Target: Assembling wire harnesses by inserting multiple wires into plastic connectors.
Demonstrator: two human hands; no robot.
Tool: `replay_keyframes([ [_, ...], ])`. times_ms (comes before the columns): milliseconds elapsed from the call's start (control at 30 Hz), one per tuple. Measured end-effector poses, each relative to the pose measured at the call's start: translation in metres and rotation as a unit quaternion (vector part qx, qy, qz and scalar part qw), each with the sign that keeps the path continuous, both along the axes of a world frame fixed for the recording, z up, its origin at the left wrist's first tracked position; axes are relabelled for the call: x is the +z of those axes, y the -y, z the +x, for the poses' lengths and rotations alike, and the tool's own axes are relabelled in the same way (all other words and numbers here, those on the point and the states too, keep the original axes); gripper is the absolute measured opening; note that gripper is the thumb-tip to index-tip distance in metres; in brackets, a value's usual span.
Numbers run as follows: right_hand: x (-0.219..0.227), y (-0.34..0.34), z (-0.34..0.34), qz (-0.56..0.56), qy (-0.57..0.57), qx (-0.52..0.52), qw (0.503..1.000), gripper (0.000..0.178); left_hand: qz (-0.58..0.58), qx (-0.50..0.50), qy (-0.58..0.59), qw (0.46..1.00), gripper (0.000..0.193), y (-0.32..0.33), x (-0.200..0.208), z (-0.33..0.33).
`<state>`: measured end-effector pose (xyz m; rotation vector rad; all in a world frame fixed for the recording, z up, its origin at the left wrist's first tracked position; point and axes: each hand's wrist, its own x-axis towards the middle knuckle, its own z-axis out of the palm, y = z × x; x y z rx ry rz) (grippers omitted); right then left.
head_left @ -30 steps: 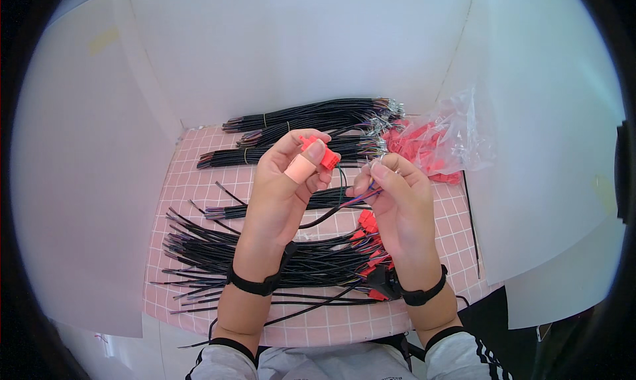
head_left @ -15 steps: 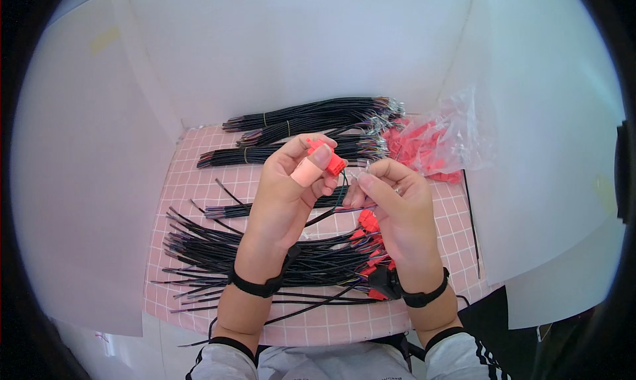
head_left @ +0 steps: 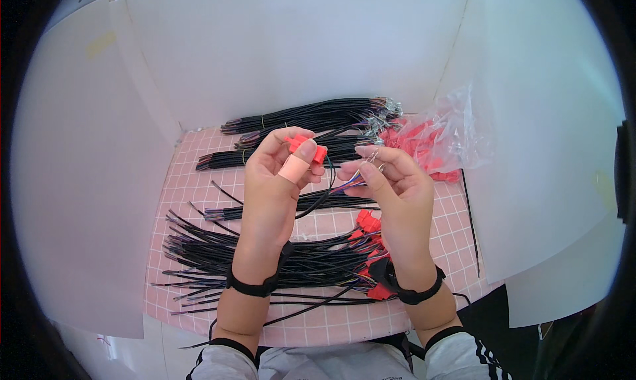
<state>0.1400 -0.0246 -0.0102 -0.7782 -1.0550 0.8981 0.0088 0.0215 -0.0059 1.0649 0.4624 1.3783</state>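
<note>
Between the thumb and fingers of my left hand (head_left: pixel 281 171) is a red plastic connector housing (head_left: pixel 318 155). A pale wrap covers part of that thumb. One dark green wire runs from the housing down to a black cable (head_left: pixel 313 206). Thin coloured wires (head_left: pixel 354 183) fan out of the same cable toward my right hand (head_left: pixel 401 188). Its thumb and index finger pinch these wires near their silvery metal terminals (head_left: pixel 375 157). Both hands are raised above the table, a short gap apart.
Tied bundles of black cables (head_left: pixel 311 111) lie at the back. A clear plastic bag of red housings (head_left: pixel 424 145) sits at the back right. Nearer, many black cables (head_left: pixel 225 254) with red connectors (head_left: pixel 368 221) spread over the pink checked table (head_left: pixel 358 320). White panels (head_left: pixel 305 42) enclose it.
My left hand has shifted left with the red housing, away from my right hand. More of the coloured wires now show at my right fingers.
</note>
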Motion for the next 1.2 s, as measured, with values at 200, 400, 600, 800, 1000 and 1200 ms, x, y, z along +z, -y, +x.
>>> replay_keyframes([
  [200,-0.002,-0.002,-0.001,0.027,0.054,-0.056,0.997,0.024,0.035,0.054,-0.058,0.996,0.02,0.003,0.0,0.002],
  [400,-0.008,-0.007,0.0,0.039,0.057,-0.074,0.995,0.024,0.054,0.061,-0.07,0.994,0.021,0.008,-0.002,0.01],
  [600,-0.008,-0.009,-0.004,0.052,-0.006,-0.058,0.997,0.014,0.073,0.077,-0.084,0.991,0.019,0.009,-0.001,0.011],
  [800,-0.008,-0.009,0.006,0.017,0.051,-0.062,0.997,0.013,0.076,0.082,-0.088,0.99,0.02,0.01,0.0,0.011],
  [1000,-0.007,-0.011,0.012,-0.001,-0.113,0.097,0.989,0.016,0.079,0.051,-0.095,0.991,0.017,0.009,0.0,0.008],
  [1200,-0.003,-0.007,0.014,-0.016,-0.102,0.131,0.986,0.015,0.006,-0.004,-0.045,0.999,0.015,0.004,-0.002,0.006],
])
